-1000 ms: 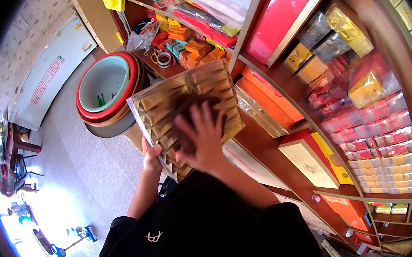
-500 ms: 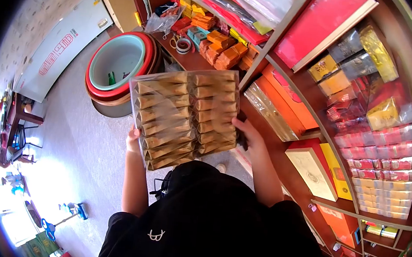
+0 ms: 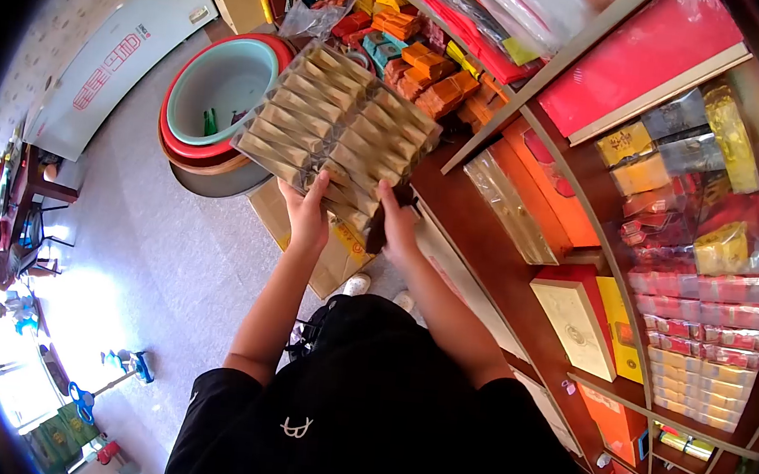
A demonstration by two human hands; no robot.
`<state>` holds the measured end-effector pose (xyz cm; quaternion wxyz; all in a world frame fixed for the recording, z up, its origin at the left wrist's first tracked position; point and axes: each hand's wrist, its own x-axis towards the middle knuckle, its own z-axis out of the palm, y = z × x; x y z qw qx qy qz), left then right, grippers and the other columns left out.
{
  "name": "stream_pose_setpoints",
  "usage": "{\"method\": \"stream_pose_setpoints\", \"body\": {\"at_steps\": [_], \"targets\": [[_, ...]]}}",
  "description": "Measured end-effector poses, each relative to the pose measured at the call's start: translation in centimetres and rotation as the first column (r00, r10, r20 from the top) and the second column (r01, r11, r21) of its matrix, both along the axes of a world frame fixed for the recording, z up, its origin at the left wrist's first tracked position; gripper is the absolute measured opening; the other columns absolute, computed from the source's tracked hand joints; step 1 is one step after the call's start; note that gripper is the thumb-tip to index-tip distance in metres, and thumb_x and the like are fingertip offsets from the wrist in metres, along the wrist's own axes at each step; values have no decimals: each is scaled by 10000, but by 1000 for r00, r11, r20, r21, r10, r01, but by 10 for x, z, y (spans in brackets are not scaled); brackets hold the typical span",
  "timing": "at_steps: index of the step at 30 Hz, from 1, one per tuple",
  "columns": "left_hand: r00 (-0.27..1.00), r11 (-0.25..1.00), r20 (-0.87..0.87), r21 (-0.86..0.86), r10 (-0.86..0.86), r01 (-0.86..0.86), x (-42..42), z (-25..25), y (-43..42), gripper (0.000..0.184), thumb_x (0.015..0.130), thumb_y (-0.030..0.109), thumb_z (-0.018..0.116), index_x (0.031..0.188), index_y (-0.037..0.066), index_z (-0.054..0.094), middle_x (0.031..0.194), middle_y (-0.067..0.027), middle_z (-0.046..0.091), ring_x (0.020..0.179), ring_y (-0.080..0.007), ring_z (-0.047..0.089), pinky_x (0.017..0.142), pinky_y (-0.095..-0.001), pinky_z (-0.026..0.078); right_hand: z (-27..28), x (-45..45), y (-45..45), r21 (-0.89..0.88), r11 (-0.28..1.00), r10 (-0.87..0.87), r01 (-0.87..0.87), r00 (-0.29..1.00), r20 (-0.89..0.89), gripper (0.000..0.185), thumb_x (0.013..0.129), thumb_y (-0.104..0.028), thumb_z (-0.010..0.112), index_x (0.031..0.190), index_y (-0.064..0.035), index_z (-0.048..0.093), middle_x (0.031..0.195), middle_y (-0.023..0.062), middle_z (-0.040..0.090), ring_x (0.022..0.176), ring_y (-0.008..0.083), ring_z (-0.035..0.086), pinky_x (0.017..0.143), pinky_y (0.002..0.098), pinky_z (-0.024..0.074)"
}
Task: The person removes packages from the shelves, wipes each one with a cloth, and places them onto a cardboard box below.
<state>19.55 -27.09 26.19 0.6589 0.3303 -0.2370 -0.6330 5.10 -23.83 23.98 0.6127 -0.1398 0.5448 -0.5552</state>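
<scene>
Single view: head cam, worn by the person, facing fwd & steeply down; v. wide, rounded pic w/ dark corners. Black shirt [image 3: 383,400] close, bottom ctr; L hand [image 3: 307,217] & R hand [image 3: 395,229] nr, mid-frame. Shelving [image 3: 485,269] slants thru R side; floor [image 3: 178,265] farther, L; wall [image 3: 69,20] far, upper L.

Basins [image 3: 195,99] left of pack [image 3: 353,122] — shelves [image 3: 498,279] right.
</scene>
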Motion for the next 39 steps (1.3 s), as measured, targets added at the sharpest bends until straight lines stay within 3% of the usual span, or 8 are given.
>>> {"method": "stream_pose_setpoints", "body": {"at_steps": [4, 7, 9, 19, 28, 33, 36, 39], "targets": [[995, 999, 91, 6, 48, -49, 3, -31, -16, 735, 823, 7, 696, 1399, 94, 247, 1277, -92, 475, 1141, -206, 507, 948, -337, 433, -54, 19, 12, 56, 998, -1, 2, 1000, -20, 599, 849, -524, 655, 1202, -61, 517, 1042, 65, 605, 848, 170, 605, 710, 344, 507], [984, 997, 167, 34, 66, -73, 16, -73, -35, 683, 806, -13, 705, 1365, 77, 323, 1230, -83, 516, 1108, -192, 525, 940, -321, 432, -46, 22, 32, 153, 948, 231, -280, 933, 275, 612, 849, -523, 653, 1231, -65, 512, 1081, 63, 605, 924, 184, 604, 786, 354, 502], [966, 999, 259, 38, 2, -13, 33, -110, -52, 626, 802, -26, 700, 1332, 68, 380, 1155, -66, 571, 1053, -179, 567, 906, -309, 456, -42, 20, 35, 214, 974, 15, -79, 958, 285, 552, 892, -491, 605, 1221, -54, 535, 1095, 72, 639, 1027, 213, 624, 932, 361, 492], [984, 922, 88, 371, -156, 113, 53, -244, -82, 465, 807, -10, 703, 1202, 102, 485, 995, -29, 641, 836, -153, 635, 714, -299, 536, -30, -74, 55, -69, 956, -224, 283, 865, 450, 587, 934, -472, 543, 1326, -46, 452, 1296, 105, 548, 1157, 252, 557, 978, 400, 462], [869, 886, 442, 463, -224, -7, 48, -307, -95, 417, 838, 75, 701, 1188, 58, 476, 898, -27, 612, 775, -127, 588, 644, -281, 487, -36, -90, 76, -128, 957, -200, 260, 912, 357, 501, 927, -341, 575, 1323, -61, 451, 1296, 53, 534, 1166, 205, 520, 995, 370, 413], [594, 806, 732, 548, -333, -224, 32, -226, -103, 600, 845, 141, 696, 1347, 19, 392, 1276, -164, 473, 1128, -270, 491, 938, -358, 399, -28, -100, 91, -92, 958, -230, 271, 920, 317, 463, 869, -217, 606, 1287, -70, 472, 1161, 54, 562, 1046, 192, 546, 926, 345, 445], [470, 953, 882, 171, -35, -250, 20, -196, -126, 709, 847, 165, 691, 1430, 3, 323, 1510, -217, 272, 1378, -335, 311, 1134, -385, 243, -29, -117, 94, -469, 872, -412, 138, 724, -554, 546, 831, -141, 660, 1308, -11, 429, 1068, 70, 549, 958, 157, 516, 826, 285, 462], [615, 950, 731, -294, 294, -104, -29, -83, -123, 573, 893, 51, 609, 1413, 31, 369, 1469, -115, 376, 1338, -236, 365, 1104, -347, 263, 42, -126, 107, -170, 943, -329, 285, 871, -365, 457, 848, -111, 698, 1248, 28, 525, 1015, 68, 627, 925, 140, 566, 833, 293, 475]]}}
